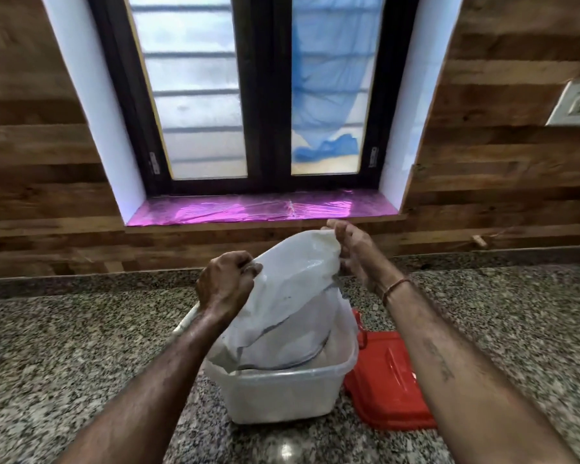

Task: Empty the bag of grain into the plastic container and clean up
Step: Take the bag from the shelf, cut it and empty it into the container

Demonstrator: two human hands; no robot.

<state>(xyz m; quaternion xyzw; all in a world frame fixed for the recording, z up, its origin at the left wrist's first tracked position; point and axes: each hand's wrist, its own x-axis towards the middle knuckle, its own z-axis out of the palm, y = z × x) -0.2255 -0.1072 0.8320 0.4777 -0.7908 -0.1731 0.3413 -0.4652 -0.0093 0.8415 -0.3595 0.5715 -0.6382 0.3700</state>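
Both forearms reach forward over the granite counter [81, 346]. The left hand [223, 284] is fisted on one upper corner of the white plastic bag [292, 296]; the right hand [344, 251] pinches the other, higher. The bag hangs upended into the translucent plastic container [282, 393], apparently mouth down, beside the red lid [385, 380].

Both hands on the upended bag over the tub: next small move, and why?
Probably lift and shake. The left hand and right hand pinch the bag by its raised end, its lower end down inside the plastic container; it looks slack, so leftover grain may cling.
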